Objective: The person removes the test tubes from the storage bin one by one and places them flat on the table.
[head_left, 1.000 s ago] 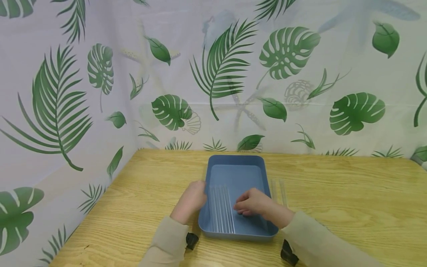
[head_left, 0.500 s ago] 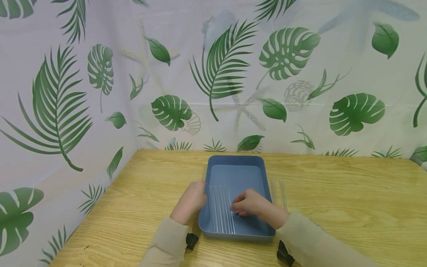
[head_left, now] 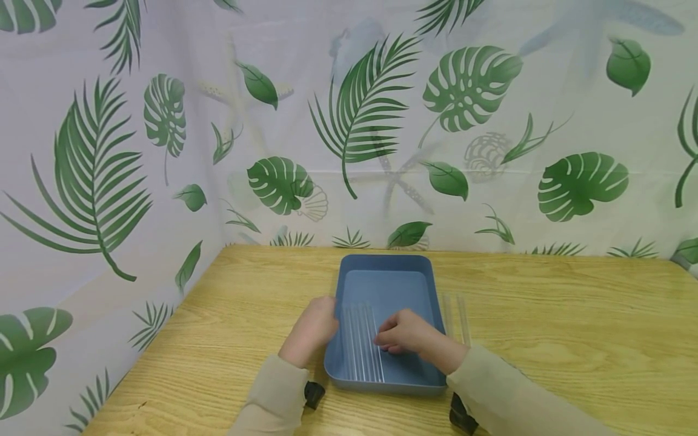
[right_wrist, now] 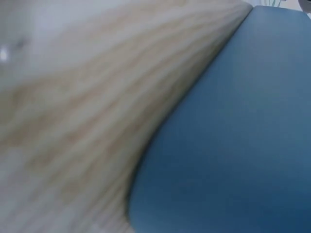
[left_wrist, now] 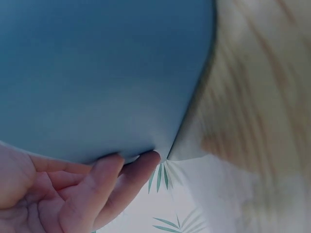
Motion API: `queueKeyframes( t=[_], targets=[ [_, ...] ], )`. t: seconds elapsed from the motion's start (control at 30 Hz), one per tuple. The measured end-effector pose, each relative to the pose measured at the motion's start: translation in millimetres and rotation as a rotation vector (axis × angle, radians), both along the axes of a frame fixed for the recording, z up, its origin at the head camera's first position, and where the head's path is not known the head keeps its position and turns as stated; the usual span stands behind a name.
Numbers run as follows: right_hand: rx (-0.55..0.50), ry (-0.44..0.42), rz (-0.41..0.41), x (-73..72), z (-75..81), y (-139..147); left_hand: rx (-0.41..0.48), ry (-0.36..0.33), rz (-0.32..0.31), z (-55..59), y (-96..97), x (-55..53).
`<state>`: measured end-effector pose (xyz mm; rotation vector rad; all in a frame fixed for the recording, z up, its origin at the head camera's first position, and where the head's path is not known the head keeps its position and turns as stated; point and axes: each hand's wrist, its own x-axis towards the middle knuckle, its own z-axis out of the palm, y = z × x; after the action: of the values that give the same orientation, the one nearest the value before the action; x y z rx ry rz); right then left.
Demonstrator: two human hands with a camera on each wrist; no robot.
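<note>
While the left hand (head_left: 312, 327) is holding the left rim of the blue tray (head_left: 387, 287), bent fingertips bearing on its wall, the right hand (head_left: 406, 332) is resting inside, just right of a row of clear rods (head_left: 362, 345). The right fingers are forming a narrow pinch; whether they are gripping the nearest rod cannot be determined. The rods are lying side by side, lengthwise, in the tray's near left part.

Caution: the smooth rods are probably presenting a rolling risk. A sideways nudge could be spreading the row across the floor; an uneven pinch could be letting one slip. If the left grip is loosening, a push could be shifting the tray. The right sleeve (head_left: 507, 387) is partly covering two loose rods (head_left: 463, 312) on the table (head_left: 572, 327); a low forearm could be sweeping these aside.

Clearances: the left and near walls are bounding the row. Bare tray floor is offering room toward the far end. The printed backdrop (head_left: 349, 212) is closing off the table's far edge; lateral room is extending rightward.
</note>
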<state>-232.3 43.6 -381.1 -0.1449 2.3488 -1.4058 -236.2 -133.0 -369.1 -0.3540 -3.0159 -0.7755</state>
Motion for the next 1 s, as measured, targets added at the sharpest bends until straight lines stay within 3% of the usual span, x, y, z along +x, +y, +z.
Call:
queueKeyframes(
  t=[0.47, 1.0],
  targets=[
    [0.011, 0.011, -0.024, -2.7, -2.8, -5, -0.001, -0.013, 0.019, 2.7, 1.2, 1.8],
    [0.145, 0.166, -0.075, -2.4, -7.2, -18, -0.018, -0.003, 0.027, 0.0, 1.7, 0.6]
  ],
)
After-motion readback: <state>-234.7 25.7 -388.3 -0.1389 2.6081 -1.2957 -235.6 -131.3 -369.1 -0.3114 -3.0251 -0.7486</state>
